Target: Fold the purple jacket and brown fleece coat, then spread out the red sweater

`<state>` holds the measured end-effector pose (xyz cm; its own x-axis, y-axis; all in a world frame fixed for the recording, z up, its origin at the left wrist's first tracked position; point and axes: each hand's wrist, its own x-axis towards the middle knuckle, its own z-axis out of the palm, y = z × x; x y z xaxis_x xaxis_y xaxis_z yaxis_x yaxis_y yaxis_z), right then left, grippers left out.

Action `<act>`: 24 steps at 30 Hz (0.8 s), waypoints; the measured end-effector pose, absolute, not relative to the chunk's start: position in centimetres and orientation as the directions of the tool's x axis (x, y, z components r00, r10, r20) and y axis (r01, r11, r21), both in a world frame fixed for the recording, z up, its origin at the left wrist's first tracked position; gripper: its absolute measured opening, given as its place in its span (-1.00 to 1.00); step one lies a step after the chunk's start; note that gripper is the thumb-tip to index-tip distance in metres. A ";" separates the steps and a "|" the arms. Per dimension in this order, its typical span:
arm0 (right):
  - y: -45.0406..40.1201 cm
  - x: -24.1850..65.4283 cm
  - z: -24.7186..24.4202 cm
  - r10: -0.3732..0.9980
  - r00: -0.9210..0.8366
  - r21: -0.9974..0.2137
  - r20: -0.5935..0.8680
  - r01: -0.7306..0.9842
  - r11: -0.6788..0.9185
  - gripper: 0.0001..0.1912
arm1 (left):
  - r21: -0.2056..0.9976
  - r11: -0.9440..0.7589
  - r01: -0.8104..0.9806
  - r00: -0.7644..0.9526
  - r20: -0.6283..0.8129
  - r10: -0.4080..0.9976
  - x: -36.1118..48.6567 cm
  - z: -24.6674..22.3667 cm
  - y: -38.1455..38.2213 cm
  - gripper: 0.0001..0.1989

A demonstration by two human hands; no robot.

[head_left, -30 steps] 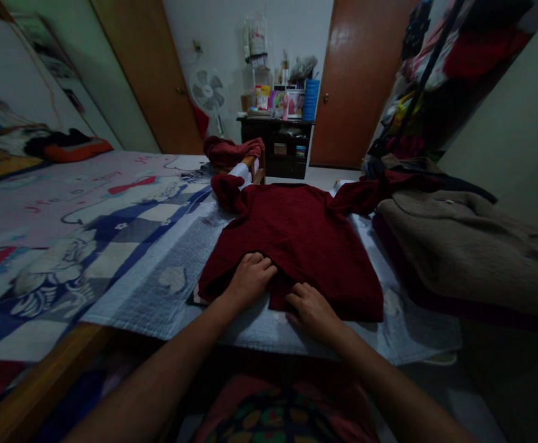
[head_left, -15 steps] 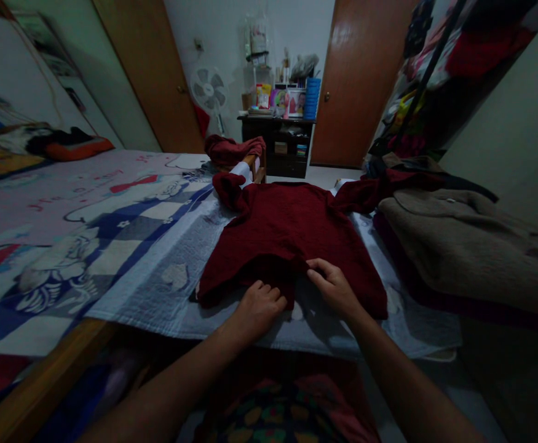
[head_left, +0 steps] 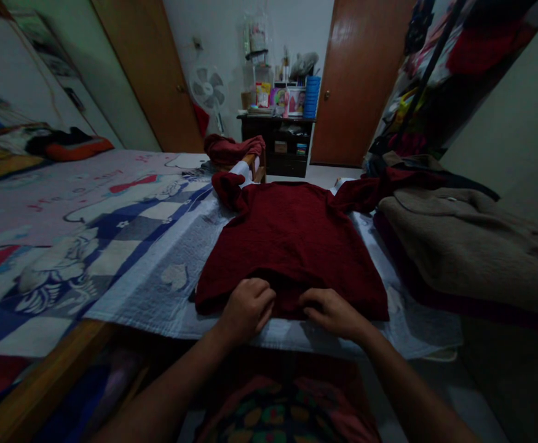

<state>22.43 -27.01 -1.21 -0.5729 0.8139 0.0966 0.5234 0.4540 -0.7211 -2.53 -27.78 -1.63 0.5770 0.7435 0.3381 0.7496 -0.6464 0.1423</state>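
A dark red sweater (head_left: 291,227) lies spread on a pale blue quilted cloth, its hem toward me and its sleeves out to the sides. At the near hem, left of the middle, my left hand (head_left: 249,306) is closed with its fingers curled on the fabric. My right hand (head_left: 332,312) pinches the same hem a little to the right. Between the two hands the upper layer of the hem bulges up slightly, with red cloth below it. The fingertips are partly hidden in the dim light.
The pale blue cloth (head_left: 158,307) covers the surface under the sweater. A grey-brown coat (head_left: 462,240) lies folded on the right. On the left is a bed with a patterned sheet (head_left: 107,221). A fan (head_left: 208,89) and a dark cabinet (head_left: 275,147) stand at the back.
My right hand has come down toward me with the lifted hem, which now lies lower and flatter. My left hand has shifted slightly and curled more at the hem.
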 end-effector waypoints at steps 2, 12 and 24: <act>-27.2 23.8 -0.5 0.861 -0.480 -0.696 0.169 0.560 0.449 -0.79 | 0.103 -0.517 0.850 0.429 0.434 0.792 -3.4 -1.1 -27.3 -0.72; -30.1 32.6 -3.4 0.948 -0.221 -0.023 0.229 0.972 0.232 -0.34 | 0.059 -0.347 0.936 0.310 0.324 0.894 -11.6 -3.5 -26.3 -0.34; -30.9 34.8 -3.0 0.924 -0.020 -0.317 0.381 0.936 0.151 -0.63 | -0.145 0.045 0.988 -0.024 0.142 0.990 -12.7 -1.9 -28.5 -0.62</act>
